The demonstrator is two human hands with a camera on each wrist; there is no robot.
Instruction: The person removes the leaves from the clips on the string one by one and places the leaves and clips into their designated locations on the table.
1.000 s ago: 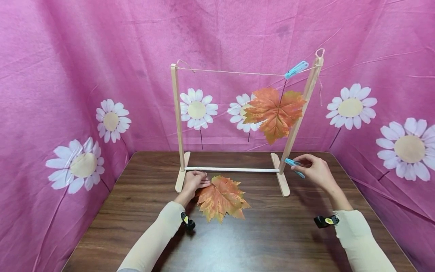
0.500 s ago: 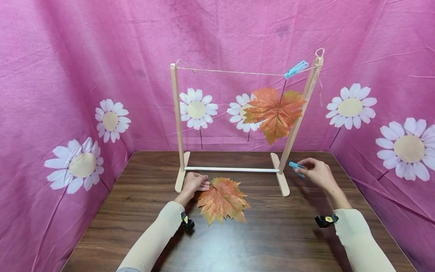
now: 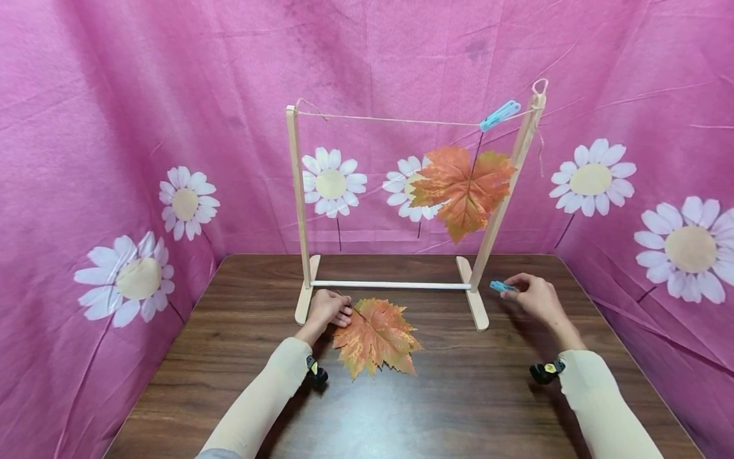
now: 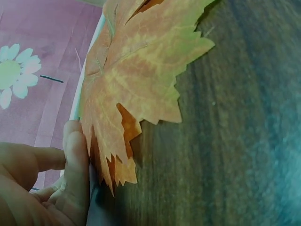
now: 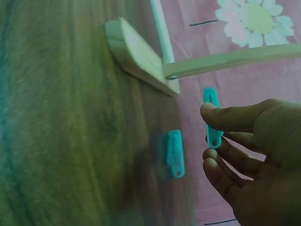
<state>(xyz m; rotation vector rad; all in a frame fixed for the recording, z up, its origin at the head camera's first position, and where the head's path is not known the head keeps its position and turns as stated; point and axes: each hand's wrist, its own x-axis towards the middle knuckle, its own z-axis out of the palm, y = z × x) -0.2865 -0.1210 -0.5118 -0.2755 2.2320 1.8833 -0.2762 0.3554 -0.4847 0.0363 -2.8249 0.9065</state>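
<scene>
My left hand (image 3: 329,309) pinches an orange artificial maple leaf (image 3: 378,338) near its stem. That leaf lies on the table in front of the frame, and in the left wrist view its lobes spread out beyond my fingers (image 4: 75,165). My right hand (image 3: 536,296) holds a blue clothespin (image 5: 210,96) between thumb and fingers, right of the frame's right foot. A second blue clothespin (image 5: 175,153) lies on the table below it. On the string (image 3: 390,120) another clothespin (image 3: 500,116) grips the stem of a second maple leaf (image 3: 464,188), which hangs near the right post.
The wooden frame has a left post (image 3: 297,197), a right post (image 3: 507,197) and a white bottom rod (image 3: 390,285). It stands toward the back of the brown table (image 3: 436,401). Pink cloth (image 3: 252,57) with printed daisies surrounds the table at the back and sides.
My right hand has drawn the clothespin slightly right and down, away from the right post, and turned it. The left hand and its leaf have barely shifted.
</scene>
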